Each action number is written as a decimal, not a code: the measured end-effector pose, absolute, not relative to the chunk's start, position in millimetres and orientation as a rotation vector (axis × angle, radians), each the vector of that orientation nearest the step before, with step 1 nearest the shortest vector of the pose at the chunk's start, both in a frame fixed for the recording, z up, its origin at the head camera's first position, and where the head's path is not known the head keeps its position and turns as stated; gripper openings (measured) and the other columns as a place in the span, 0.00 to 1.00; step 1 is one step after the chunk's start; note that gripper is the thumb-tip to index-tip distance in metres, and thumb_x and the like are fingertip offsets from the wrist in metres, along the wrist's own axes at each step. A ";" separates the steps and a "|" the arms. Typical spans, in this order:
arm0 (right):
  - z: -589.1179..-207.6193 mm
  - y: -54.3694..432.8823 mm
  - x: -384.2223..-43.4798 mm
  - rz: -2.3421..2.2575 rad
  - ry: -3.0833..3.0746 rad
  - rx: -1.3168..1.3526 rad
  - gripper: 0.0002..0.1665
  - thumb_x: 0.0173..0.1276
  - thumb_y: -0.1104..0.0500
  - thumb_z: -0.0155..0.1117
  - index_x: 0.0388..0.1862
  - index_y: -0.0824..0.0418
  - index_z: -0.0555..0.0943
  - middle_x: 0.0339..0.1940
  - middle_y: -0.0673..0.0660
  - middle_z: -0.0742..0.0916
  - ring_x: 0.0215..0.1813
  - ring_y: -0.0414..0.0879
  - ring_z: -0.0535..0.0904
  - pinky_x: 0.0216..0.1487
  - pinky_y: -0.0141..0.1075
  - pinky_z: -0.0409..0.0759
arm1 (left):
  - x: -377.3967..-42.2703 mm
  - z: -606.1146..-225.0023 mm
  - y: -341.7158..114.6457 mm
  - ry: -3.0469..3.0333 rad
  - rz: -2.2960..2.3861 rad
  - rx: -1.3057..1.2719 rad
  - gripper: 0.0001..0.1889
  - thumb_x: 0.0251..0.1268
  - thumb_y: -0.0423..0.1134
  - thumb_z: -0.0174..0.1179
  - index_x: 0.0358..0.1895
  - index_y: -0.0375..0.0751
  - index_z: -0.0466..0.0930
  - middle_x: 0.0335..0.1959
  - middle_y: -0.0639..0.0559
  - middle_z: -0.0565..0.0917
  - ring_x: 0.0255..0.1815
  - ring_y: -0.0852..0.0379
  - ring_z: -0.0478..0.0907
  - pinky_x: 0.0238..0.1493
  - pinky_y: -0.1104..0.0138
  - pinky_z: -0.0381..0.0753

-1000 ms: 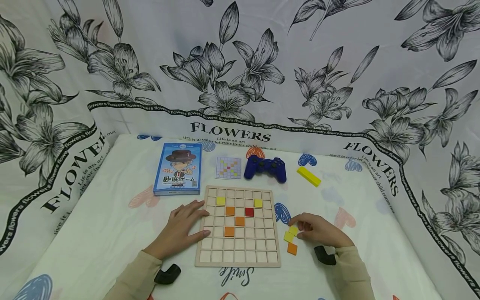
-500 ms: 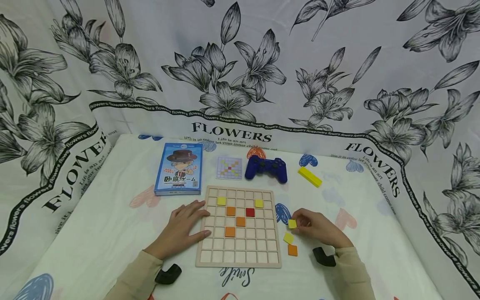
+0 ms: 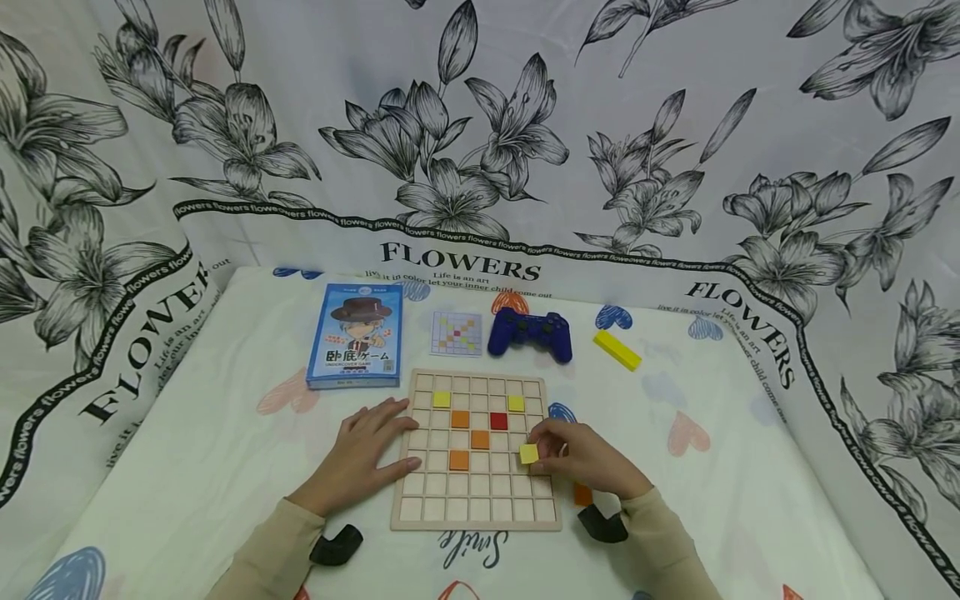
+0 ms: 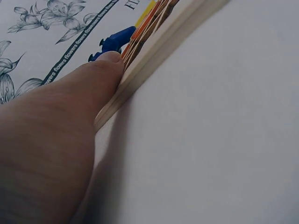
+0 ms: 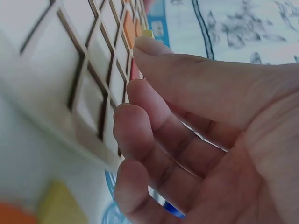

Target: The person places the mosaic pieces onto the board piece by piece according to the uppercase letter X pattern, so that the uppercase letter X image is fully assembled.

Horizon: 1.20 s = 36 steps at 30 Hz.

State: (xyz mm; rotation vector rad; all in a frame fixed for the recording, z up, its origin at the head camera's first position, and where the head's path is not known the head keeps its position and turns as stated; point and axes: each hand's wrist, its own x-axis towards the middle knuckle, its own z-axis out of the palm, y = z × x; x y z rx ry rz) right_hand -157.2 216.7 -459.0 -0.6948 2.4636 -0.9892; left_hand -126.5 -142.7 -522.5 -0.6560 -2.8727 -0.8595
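A wooden grid board (image 3: 476, 526) lies on the table, with two yellow tiles, three orange tiles (image 3: 480, 439) and one red tile (image 3: 498, 421) in its cells. My left hand (image 3: 365, 457) rests along its left edge, fingers spread, the thumb on the rim in the left wrist view. Over the right columns, my right hand (image 3: 588, 458) pinches a yellow tile (image 3: 528, 454) between thumb and fingers. In the right wrist view the thumb hides most of that tile. By the board's right side lie a loose orange tile (image 3: 582, 494) and a loose yellow tile (image 5: 60, 205), the latter hidden from the head view.
Behind the board stand a blue game box (image 3: 356, 336), a small pattern card (image 3: 456, 333) with a coloured grid, a dark blue game controller (image 3: 529, 334) and a yellow bar (image 3: 617, 350). Flower-printed cloth (image 3: 480, 125) hangs behind the table.
My right hand picked a yellow tile from the loose ones beside the board and carried it left over the board's right columns. My left hand stayed at the left edge.
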 end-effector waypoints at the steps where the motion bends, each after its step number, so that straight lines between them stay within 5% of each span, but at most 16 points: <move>1: -459.8 213.1 -157.5 -0.990 2.457 -0.706 0.15 0.61 0.53 0.70 0.45 0.53 0.78 0.30 0.45 0.80 0.33 0.39 0.74 0.36 0.30 0.76 | -126.6 -522.5 -143.1 -2.867 -0.863 -0.653 0.28 0.61 0.66 0.55 0.61 0.57 0.72 0.73 0.52 0.62 0.75 0.48 0.54 0.70 0.46 0.48; 36: -475.6 172.5 -150.6 -0.806 2.546 -0.689 0.15 0.61 0.50 0.70 0.44 0.50 0.77 0.25 0.42 0.78 0.27 0.35 0.72 0.28 0.28 0.73 | -126.2 -526.6 -142.9 -2.870 -0.860 -0.641 0.28 0.61 0.67 0.55 0.60 0.58 0.72 0.73 0.53 0.62 0.75 0.49 0.53 0.71 0.48 0.47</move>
